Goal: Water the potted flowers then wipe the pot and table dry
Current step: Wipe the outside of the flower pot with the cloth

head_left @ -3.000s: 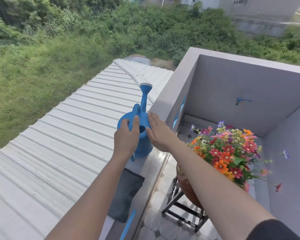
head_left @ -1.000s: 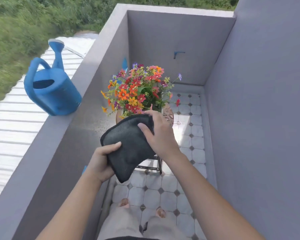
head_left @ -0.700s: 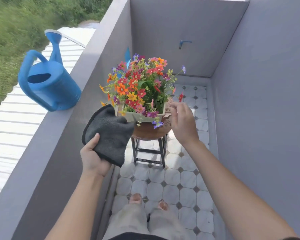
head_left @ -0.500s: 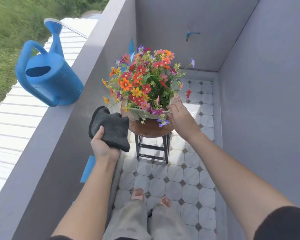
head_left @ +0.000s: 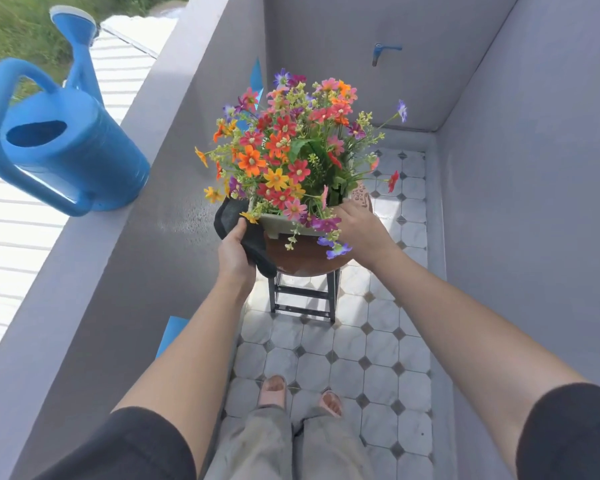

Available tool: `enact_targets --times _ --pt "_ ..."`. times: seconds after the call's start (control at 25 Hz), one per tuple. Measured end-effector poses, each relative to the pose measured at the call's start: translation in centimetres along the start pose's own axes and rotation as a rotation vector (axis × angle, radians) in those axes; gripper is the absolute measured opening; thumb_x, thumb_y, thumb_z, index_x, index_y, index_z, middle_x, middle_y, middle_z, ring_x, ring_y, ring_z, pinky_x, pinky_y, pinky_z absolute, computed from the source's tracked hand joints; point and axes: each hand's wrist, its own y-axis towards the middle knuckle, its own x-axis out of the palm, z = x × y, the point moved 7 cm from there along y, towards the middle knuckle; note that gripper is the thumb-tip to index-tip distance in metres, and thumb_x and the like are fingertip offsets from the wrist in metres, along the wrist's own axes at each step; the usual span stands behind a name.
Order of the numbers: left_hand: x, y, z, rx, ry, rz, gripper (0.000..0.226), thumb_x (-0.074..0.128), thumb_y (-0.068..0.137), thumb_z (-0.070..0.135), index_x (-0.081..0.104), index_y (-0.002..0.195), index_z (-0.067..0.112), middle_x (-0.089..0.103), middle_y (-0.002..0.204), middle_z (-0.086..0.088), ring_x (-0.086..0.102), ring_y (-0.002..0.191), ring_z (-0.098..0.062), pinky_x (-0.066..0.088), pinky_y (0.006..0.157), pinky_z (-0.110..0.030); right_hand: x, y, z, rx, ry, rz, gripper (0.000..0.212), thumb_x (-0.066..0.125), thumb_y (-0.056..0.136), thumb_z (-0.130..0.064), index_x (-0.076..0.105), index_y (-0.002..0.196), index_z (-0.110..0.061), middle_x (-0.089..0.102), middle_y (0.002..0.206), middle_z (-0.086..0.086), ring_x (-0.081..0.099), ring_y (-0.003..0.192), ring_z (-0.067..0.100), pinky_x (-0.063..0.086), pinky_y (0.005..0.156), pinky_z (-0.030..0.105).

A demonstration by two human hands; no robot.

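A pale planter (head_left: 284, 226) full of red, orange and purple flowers (head_left: 291, 150) sits on a round brown table top (head_left: 303, 259) with dark metal legs. My left hand (head_left: 234, 252) is shut on a dark grey cloth (head_left: 253, 237), pressing it against the planter's left side. On the planter's right side rests my right hand (head_left: 361, 226), fingers on the rim. The blue watering can (head_left: 59, 143) stands upright on the grey parapet (head_left: 125, 216) to the left, spout pointing away.
Grey walls close in the narrow balcony on three sides. A blue tap (head_left: 383, 51) sticks out of the far wall. The floor (head_left: 326, 362) is tiled white, and my feet (head_left: 302, 398) stand just before the table. A corrugated roof (head_left: 11, 254) lies beyond the parapet.
The watering can was set down on the parapet and the cloth picked up. My left hand carried the cloth to the planter's left side; my right hand settled on its right rim.
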Motion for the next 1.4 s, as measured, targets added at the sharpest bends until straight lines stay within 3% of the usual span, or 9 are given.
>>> enact_targets --times 0.16,0.4,0.52,0.6,0.76,0.88,1.04,1.2,1.4 --pt "0.3 0.7 1.7 0.128 0.181 0.035 0.020 0.050 0.097 0.027 0.059 0.111 0.016 0.065 0.105 -0.004 0.061 0.093 -0.016 0.047 0.087 -0.030 -1.3 0.5 0.4 0.009 0.103 0.010 0.025 0.042 0.062 -0.002 0.064 0.053 -0.011 0.062 0.054 0.006 0.062 0.051 0.023 0.054 0.064 0.025" --pt "3.3 5.0 4.3 0.416 0.419 -0.095 0.082 0.025 0.081 0.077 0.042 0.140 0.022 0.048 0.140 0.002 0.042 0.130 -0.013 0.028 0.111 -0.034 -4.6 3.2 1.5 0.001 -0.057 0.192 0.040 0.027 0.060 -0.003 0.061 0.044 -0.017 0.057 0.044 -0.001 0.059 0.043 0.017 0.043 0.043 0.017" --pt "5.9 5.8 4.5 0.549 0.605 0.009 0.056 0.022 0.096 0.052 0.046 0.119 0.008 0.047 0.126 -0.010 0.042 0.117 -0.023 0.028 0.099 -0.032 -5.9 4.5 2.7 0.001 -0.163 0.295 0.047 0.028 0.059 -0.008 0.070 0.051 -0.026 0.058 0.044 -0.006 0.060 0.044 0.011 0.038 0.055 0.020" --pt "7.0 5.2 4.6 0.740 0.745 0.127 0.055 0.024 0.097 0.041 0.048 0.117 -0.005 0.047 0.116 -0.020 0.042 0.109 -0.033 0.026 0.089 -0.029 -5.3 5.0 3.7 -0.013 -0.238 0.280 0.042 0.034 0.062 -0.012 0.074 0.060 -0.027 0.057 0.044 -0.007 0.059 0.045 0.011 0.037 0.047 0.015" --pt "8.1 5.1 4.9 0.953 0.836 0.322 0.062 0.029 0.094 0.042 0.053 0.119 -0.009 0.051 0.109 -0.024 0.046 0.099 -0.038 0.035 0.087 -0.040 -4.1 5.9 5.4 -0.067 -0.185 0.247 0.025 0.054 0.066 -0.007 0.075 0.072 -0.019 0.061 0.050 -0.002 0.059 0.045 0.019 0.040 0.040 0.015" --pt "9.9 4.2 5.2 1.062 0.888 0.475 0.061 0.032 0.098 0.045 0.054 0.126 -0.005 0.055 0.107 -0.026 0.044 0.095 -0.034 0.042 0.081 -0.045 -5.5 5.4 7.1 0.057 -0.038 0.314 0.027 0.044 0.092 -0.016 0.069 0.080 -0.015 0.054 0.058 0.004 0.052 0.056 0.022 0.037 0.051 0.027" --pt "9.6 3.9 5.1 1.434 0.920 0.476 0.046 0.052 0.096 0.024 0.043 0.136 0.003 0.055 0.092 -0.021 0.055 0.079 -0.033 0.053 0.062 -0.040 -5.7 5.4 7.8 0.056 0.121 0.196 0.030 0.028 0.101 -0.029 0.043 0.079 -0.016 0.039 0.060 0.001 0.033 0.063 0.022 0.017 0.061 0.026" --pt "8.6 2.7 2.3 1.518 1.095 0.376 0.044 0.051 0.095 0.025 0.042 0.137 0.014 0.046 0.100 -0.006 0.060 0.078 -0.031 0.053 0.056 -0.038 -6.5 5.2 7.9 0.102 0.203 0.232 0.037 0.021 0.093 -0.035 0.027 0.060 -0.021 0.034 0.053 -0.001 0.030 0.049 0.014 0.014 0.057 0.026" --pt "9.1 2.4 4.2 1.574 1.120 0.340 0.042 0.054 0.090 0.023 0.046 0.131 0.023 0.047 0.095 -0.010 0.050 0.088 -0.030 0.049 0.074 -0.049 -7.2 4.8 8.5 0.152 0.255 0.225 0.042 0.026 0.098 -0.030 0.020 0.057 -0.023 0.034 0.054 0.000 0.031 0.048 0.009 0.015 0.055 0.031"
